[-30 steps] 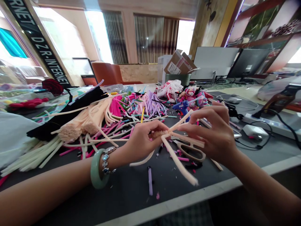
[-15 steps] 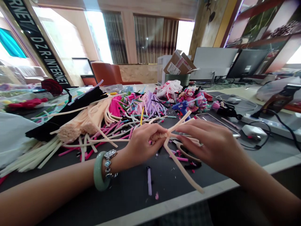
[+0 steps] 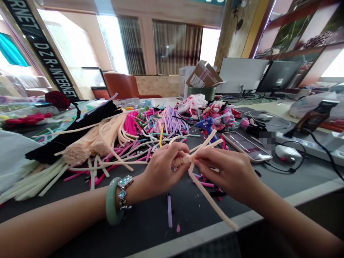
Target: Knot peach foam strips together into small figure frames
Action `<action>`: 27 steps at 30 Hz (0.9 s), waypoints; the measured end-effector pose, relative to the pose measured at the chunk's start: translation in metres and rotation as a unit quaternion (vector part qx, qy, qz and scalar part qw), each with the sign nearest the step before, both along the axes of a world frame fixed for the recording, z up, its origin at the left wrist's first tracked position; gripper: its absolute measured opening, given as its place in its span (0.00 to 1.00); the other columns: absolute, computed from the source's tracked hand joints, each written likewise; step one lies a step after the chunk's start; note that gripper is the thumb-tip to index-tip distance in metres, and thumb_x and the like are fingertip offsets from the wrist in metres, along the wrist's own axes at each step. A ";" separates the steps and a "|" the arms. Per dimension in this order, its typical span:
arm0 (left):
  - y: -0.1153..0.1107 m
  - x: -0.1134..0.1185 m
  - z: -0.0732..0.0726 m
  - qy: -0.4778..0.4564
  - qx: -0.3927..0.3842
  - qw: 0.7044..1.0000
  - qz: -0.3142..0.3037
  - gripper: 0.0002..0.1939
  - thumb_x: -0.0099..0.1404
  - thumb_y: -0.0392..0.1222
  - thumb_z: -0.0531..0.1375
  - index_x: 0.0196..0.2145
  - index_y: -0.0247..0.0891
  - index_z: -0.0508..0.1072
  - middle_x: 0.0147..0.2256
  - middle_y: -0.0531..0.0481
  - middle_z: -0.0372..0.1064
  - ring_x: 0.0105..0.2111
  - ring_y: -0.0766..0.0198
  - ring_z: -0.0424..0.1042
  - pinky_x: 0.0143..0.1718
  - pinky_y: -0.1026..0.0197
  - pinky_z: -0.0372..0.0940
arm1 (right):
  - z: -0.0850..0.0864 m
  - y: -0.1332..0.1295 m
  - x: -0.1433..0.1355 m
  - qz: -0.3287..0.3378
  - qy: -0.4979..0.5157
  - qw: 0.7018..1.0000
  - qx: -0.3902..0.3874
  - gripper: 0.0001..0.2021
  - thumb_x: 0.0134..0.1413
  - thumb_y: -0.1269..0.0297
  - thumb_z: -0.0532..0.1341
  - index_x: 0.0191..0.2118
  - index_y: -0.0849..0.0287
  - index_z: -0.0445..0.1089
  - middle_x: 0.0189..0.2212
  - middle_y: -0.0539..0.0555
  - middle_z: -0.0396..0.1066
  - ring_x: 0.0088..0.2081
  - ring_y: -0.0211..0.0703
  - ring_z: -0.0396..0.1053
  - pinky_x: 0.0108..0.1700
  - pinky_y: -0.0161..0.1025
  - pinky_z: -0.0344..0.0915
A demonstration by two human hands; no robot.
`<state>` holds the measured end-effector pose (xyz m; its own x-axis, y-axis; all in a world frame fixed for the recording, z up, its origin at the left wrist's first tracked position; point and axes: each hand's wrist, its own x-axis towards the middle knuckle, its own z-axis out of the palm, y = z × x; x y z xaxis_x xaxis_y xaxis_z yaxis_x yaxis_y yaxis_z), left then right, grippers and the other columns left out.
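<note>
Between my hands is a cream-coloured bundle of twisted pipe cleaners (image 3: 213, 199), with one long end hanging down to the right and shorter ends sticking up. My left hand (image 3: 165, 166) is closed around its coiled part, mostly hidden by the fingers. At the same knot, my right hand (image 3: 228, 168) pinches the pipe cleaners with thumb and fingertips. A green bangle and a jewelled bracelet sit on my left wrist. Behind my right hand lie a blue glue gun (image 3: 206, 124) and a phone (image 3: 247, 146).
Thick cream pipe cleaner bundles (image 3: 91, 143) lie left, beside a black bundle (image 3: 67, 130). Pink and purple pipe cleaners (image 3: 174, 120) are heaped behind. A short purple piece (image 3: 169, 211) lies in front. A white charger (image 3: 288, 153) and power strip (image 3: 298, 139) stand right.
My right hand has closed in on the knot, its fingers now pinching where they were more spread. The phone behind it shows more fully. The view has shifted slightly.
</note>
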<state>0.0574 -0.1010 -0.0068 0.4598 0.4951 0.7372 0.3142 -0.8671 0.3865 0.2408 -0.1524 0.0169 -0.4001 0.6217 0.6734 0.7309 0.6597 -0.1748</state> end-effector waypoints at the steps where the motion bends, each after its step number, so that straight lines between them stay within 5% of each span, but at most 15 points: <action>1: 0.000 0.000 0.000 0.001 0.007 1.000 0.002 0.10 0.59 0.37 0.59 0.39 0.40 0.63 0.30 0.53 0.69 0.29 0.67 0.71 0.33 0.65 0.65 | 0.000 0.000 -0.001 0.003 0.003 1.000 0.003 0.05 0.55 0.71 0.57 0.34 0.59 0.69 0.27 0.51 0.73 0.27 0.35 0.68 0.30 0.31 0.61; 13: 0.001 0.002 -0.002 0.018 0.070 0.997 0.031 0.09 0.60 0.35 0.59 0.38 0.39 0.62 0.29 0.54 0.68 0.29 0.69 0.70 0.32 0.66 0.64 | -0.015 0.006 -0.004 0.026 0.044 0.998 0.043 0.05 0.56 0.73 0.55 0.35 0.59 0.68 0.31 0.54 0.73 0.33 0.37 0.70 0.36 0.33 0.64; 27: 0.007 0.002 -0.011 0.008 -0.083 0.997 -0.002 0.09 0.61 0.40 0.58 0.38 0.42 0.61 0.30 0.55 0.65 0.30 0.68 0.71 0.31 0.64 0.68 | -0.025 0.011 -0.006 0.022 0.073 0.997 0.033 0.05 0.53 0.75 0.56 0.33 0.61 0.67 0.30 0.54 0.72 0.33 0.37 0.69 0.37 0.33 0.63</action>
<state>0.0596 -0.0937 -0.0175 0.4733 0.6074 0.6380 0.3187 -0.7933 0.5188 0.2353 -0.1418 -0.0083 -0.3208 0.5578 0.7655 0.6717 0.7038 -0.2313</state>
